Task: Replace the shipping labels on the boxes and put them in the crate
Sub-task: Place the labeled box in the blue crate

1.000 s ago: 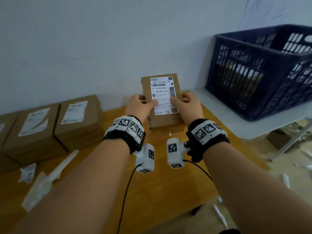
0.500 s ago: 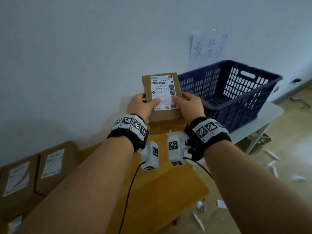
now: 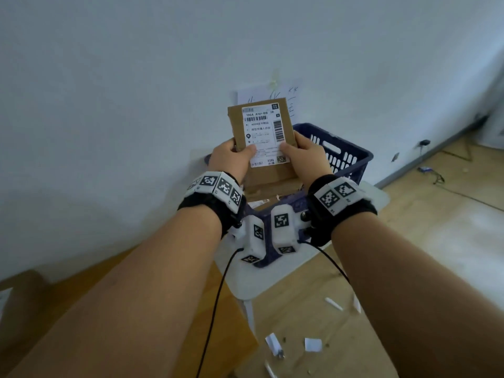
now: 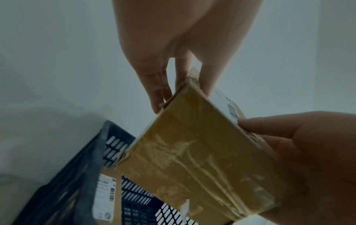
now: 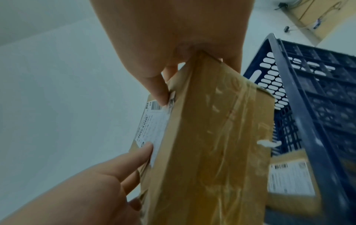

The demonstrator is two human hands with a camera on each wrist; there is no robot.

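A brown cardboard box (image 3: 266, 175) with a white shipping label (image 3: 263, 132) on its face is held upright in the air above the dark blue crate (image 3: 343, 156). My left hand (image 3: 231, 159) grips its left edge, thumb on the label. My right hand (image 3: 305, 156) grips its right edge, thumb on the label too. The taped side of the box (image 4: 202, 159) fills the left wrist view, the box (image 5: 212, 144) also fills the right wrist view. Inside the crate (image 5: 312, 106) lies another labelled box (image 5: 289, 178), the same one showing in the crate (image 4: 63, 182) as a labelled box (image 4: 105, 196).
The crate stands on a small white table (image 3: 272, 279) against the wall. The wooden table (image 3: 207, 317) edge is at lower left. Scraps of paper (image 3: 312, 345) litter the wood floor. A handwritten paper sheet (image 3: 283, 96) hangs on the wall behind the box.
Both hands have carried the box to the right, off the wooden table and over the blue crate. The view has swung right; the other boxes on the table have left the picture.
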